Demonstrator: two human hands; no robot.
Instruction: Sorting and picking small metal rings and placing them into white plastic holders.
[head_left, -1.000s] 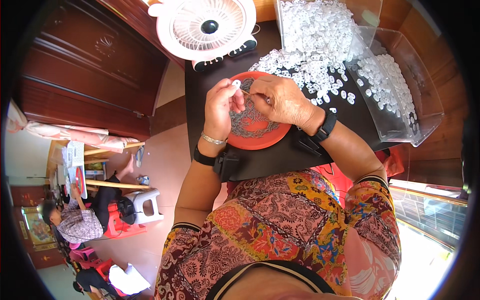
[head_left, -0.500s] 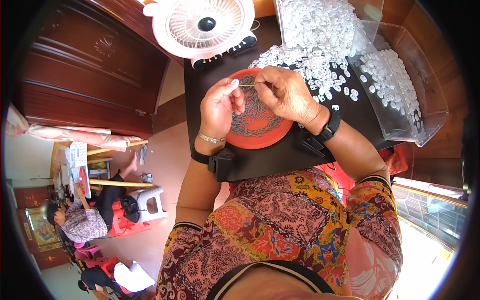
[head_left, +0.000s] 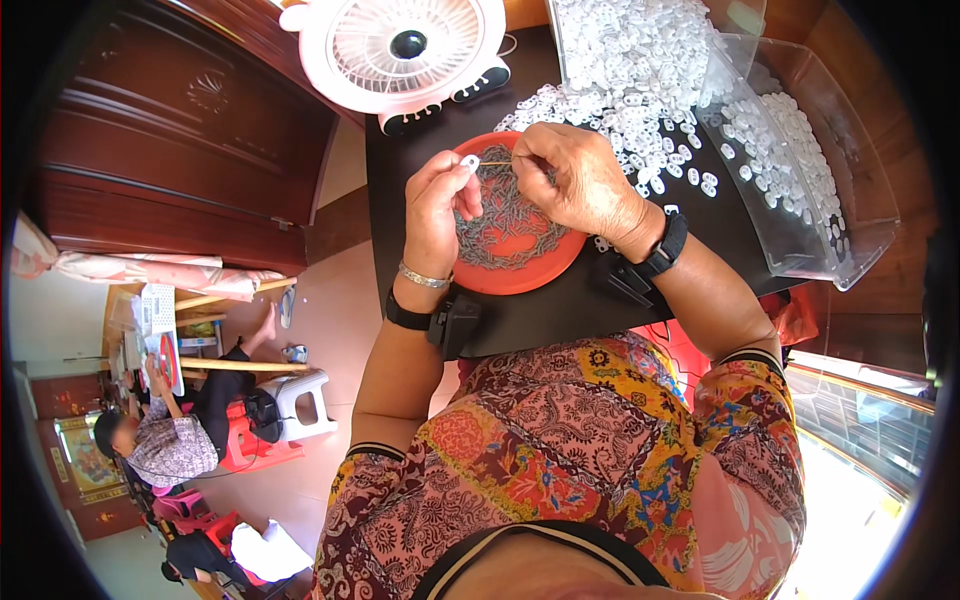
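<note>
Between the thumb and fingertips of my left hand (head_left: 438,210) is a small white oval plastic piece with holes (head_left: 470,162). A thin yellowish rod (head_left: 497,163) is pinched in my right hand (head_left: 585,185), its far end reaching the white piece. Whether the rod sits inside a hole is too small to tell. Both hands are over a round orange-red dish (head_left: 505,284), which holds many small, slim grey pieces (head_left: 515,215). The right hand covers part of the dish.
Loose white pieces (head_left: 640,135) are heaped behind my right hand, spilling from clear plastic bins (head_left: 840,265). A white fan (head_left: 405,45) stands at the back of the dark table (head_left: 560,325). Other people (head_left: 175,445) sit on stools at the left.
Both hands keep their grips and are almost where they were, the right hand's fingers slightly higher. The picture has shifted a little. At the left, a person's hands have moved slightly.
</note>
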